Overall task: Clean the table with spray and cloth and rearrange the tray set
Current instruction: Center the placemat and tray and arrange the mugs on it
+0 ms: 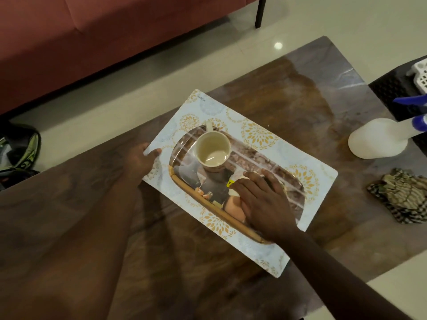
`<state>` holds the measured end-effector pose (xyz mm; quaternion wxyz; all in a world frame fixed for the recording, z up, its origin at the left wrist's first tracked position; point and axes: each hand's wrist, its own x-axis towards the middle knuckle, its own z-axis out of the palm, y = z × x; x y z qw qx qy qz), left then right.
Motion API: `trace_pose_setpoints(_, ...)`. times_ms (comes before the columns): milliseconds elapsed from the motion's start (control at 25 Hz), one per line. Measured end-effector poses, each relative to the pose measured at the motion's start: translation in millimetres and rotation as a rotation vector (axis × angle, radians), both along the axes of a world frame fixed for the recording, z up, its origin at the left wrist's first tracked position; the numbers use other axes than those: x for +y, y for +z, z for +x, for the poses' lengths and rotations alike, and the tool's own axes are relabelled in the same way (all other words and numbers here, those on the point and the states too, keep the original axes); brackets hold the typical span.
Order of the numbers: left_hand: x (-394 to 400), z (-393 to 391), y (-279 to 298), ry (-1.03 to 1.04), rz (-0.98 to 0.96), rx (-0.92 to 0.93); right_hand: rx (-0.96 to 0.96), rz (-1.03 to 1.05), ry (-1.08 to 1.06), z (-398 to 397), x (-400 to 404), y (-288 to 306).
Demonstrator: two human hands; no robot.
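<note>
Hands are busy on a shiny brown bench (265,88) with a smooth, stone-like top that mirrors the light. A flat mat (254,139) lies on it, turned at a slant. The mat is a rectangle with round corners, pale blue with gold flower rings. On the mat sits a long tray (242,158) with round ends and a tan, woven-looking rim. Its glossy inside has a picture on it.

A cream cup (212,150) stands upright on the far end of the tray. It is round, has a small handle, and is empty inside.

The left hand (141,160) holds the left edge of the mat, thumb on top and fingers curled under, so its grip is closed on the mat. The right hand (263,199) lies on the near end of the tray with straight fingers. Its grip is open and flat. Something small and pale with a yellow tag peeks out under the fingers, but I cannot tell what it is.

A white plastic spray bottle (379,139) with a blue top stands near the right edge. Near it lies a crumpled checked cloth (402,195), soft and bunched up. A pink sofa (80,31) stands on the pale floor (323,19) behind.
</note>
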<state>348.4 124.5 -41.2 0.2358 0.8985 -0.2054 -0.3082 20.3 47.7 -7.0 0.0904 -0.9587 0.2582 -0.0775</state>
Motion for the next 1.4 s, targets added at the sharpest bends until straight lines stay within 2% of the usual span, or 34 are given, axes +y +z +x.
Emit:
trace_pose_setpoints(240,119.7,-10.2,2.9,0.396,-0.098,0.084,-0.002,-0.089,0.323,43.0,-5.4,-3.1)
trace_pose_setpoints(480,229.3,-52.4,1.6,0.627,-0.093,0.089,-0.004,-0.084,0.626,84.6,14.1,-2.5)
trace_pose_setpoints(600,263.5,-81.0,5.8,0.674,-0.089,0.008,0.005,-0.084,0.714,97.8,32.0,-3.1)
trace_pose_setpoints(880,322.2,-117.5,14.0,0.814,-0.102,-0.023,0.003,-0.063,0.828,113.5,80.1,-1.1)
trace_pose_setpoints(1120,342.7,-117.8,2.6,0.777,-0.026,-0.035,-0.011,-0.068,0.819,113.9,98.1,-4.6)
trace_pose_setpoints(1240,337.2,-112.7,4.0,0.741,0.005,-0.147,-0.019,-0.071,0.819,115.4,99.4,-5.3)
trace_pose_setpoints(1320,317.5,-107.2,12.9,0.611,-0.048,-0.284,-0.014,-0.074,0.823,115.8,99.4,-5.1)
trace_pose_setpoints(1400,283.2,-100.1,27.7,0.389,-0.160,-0.367,0.006,-0.079,0.824,114.7,100.4,-4.4)
